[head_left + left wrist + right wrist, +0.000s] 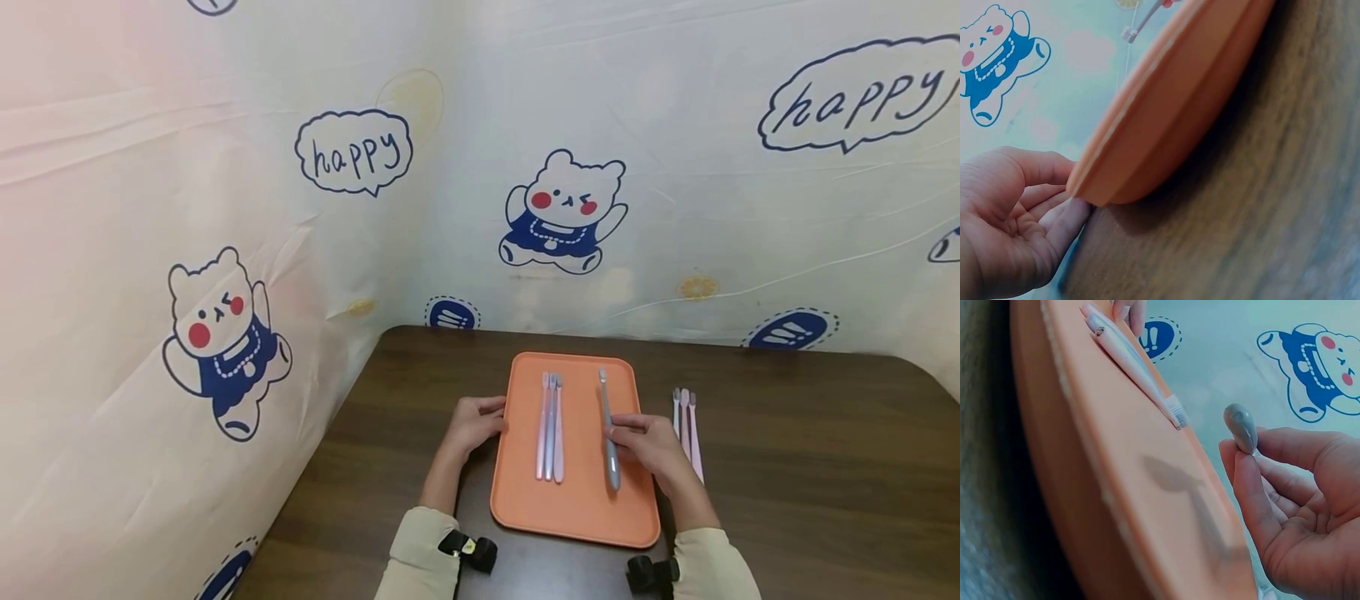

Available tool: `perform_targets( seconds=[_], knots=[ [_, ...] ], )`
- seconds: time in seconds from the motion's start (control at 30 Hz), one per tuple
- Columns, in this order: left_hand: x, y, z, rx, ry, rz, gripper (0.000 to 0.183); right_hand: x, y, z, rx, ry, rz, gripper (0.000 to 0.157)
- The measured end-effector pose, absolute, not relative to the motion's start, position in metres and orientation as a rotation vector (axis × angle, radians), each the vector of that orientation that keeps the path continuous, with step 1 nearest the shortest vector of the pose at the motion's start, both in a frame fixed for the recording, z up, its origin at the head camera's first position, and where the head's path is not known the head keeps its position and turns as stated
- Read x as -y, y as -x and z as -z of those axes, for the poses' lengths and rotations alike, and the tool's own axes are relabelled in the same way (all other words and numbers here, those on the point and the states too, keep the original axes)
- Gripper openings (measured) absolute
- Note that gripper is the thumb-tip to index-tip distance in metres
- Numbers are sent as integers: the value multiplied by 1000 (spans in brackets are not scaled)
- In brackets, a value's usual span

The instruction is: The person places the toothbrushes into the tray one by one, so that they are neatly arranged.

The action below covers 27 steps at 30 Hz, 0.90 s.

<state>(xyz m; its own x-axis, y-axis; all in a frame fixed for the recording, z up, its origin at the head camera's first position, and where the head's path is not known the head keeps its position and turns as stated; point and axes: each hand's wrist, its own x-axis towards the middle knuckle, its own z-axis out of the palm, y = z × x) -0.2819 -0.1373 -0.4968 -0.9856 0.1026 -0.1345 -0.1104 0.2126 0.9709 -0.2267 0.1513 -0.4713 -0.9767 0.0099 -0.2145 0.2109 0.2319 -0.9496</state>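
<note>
Well, tray (pixel 581 417) on brown table (pixel 817 467), bear-print backdrop (pixel 465 208)

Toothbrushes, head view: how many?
7: three toothbrushes on the tray; a grey toothbrush in the right hand; three others on the table right of the tray, partly behind that arm, which may hide more.
</note>
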Motion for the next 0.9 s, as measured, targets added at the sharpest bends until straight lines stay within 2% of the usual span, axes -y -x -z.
perform_targets(
  seconds=[0.9],
  knots=[
    [137, 280, 496, -2334, 0, -1864, 51, -133, 231, 471, -2298, -186, 1882, 41]
  ],
)
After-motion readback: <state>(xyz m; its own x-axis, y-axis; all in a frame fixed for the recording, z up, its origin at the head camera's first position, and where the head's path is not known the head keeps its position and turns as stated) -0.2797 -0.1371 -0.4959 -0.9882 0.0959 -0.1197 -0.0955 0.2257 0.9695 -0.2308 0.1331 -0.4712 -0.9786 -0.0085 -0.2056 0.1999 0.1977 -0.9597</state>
